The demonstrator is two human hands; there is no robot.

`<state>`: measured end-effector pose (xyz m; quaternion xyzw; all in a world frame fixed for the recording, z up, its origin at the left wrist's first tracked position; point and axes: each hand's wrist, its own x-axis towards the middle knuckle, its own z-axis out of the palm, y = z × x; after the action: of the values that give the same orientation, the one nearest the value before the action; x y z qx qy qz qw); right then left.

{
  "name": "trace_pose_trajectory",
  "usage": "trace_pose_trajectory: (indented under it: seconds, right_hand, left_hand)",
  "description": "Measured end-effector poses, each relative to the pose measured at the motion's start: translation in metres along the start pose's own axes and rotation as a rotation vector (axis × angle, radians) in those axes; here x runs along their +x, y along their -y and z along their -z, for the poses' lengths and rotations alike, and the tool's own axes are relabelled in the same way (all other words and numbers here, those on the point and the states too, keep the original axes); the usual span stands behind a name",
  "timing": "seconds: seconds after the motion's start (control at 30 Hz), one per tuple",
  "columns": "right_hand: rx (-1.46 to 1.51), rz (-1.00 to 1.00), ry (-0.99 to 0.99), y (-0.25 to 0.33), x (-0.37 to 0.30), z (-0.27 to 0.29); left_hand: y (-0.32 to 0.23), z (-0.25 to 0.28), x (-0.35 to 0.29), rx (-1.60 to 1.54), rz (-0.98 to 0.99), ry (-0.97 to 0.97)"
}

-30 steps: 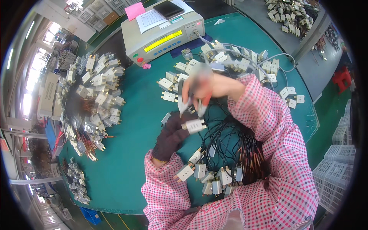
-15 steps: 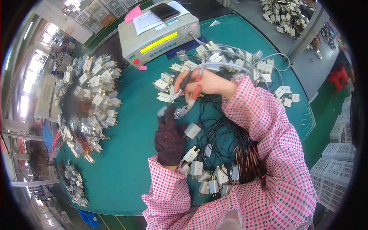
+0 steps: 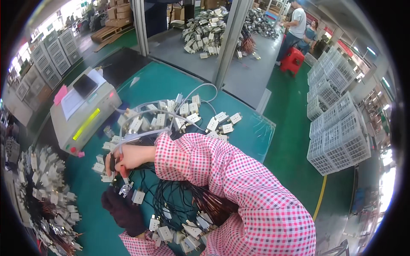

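My right hand (image 3: 130,158) is bare and closed round a pair of test probes (image 3: 124,171), one red-handled and one dark, their tips pointing down toward my left hand. Just below them, my left hand (image 3: 124,213), in a dark knitted glove, has its fingers around a small round silver-and-clear plug piece (image 3: 125,190). The probe tips are close to it; whether they touch is too small to tell. A white box-shaped plug (image 3: 138,196) lies beside the gloved fingers. Several white plugs with black leads (image 3: 164,194) lie under my right forearm.
A bench tester (image 3: 81,115) with a lit yellow display stands left, papers and a phone on top. A grey cable (image 3: 145,135) runs toward my right hand. Plug heaps lie left (image 3: 45,187) and on a grey table (image 3: 209,32). White crates (image 3: 337,141) and two people are at the right.
The view has swung to the right, so the tester, the bench and both hands sit further left in it. My hands keep about the same position relative to each other, still at the round piece.
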<state>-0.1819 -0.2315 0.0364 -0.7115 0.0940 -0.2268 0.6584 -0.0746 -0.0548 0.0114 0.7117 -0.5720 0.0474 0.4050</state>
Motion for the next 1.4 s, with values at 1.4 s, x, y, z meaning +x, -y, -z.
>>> trace_pose_trajectory:
  seconds: [1.4]
  right_hand:
    - [0.060, 0.039, -0.092, 0.020, -0.001, 0.000]
  left_hand:
    - [0.033, 0.021, -0.003, -1.938, 0.847, 0.150]
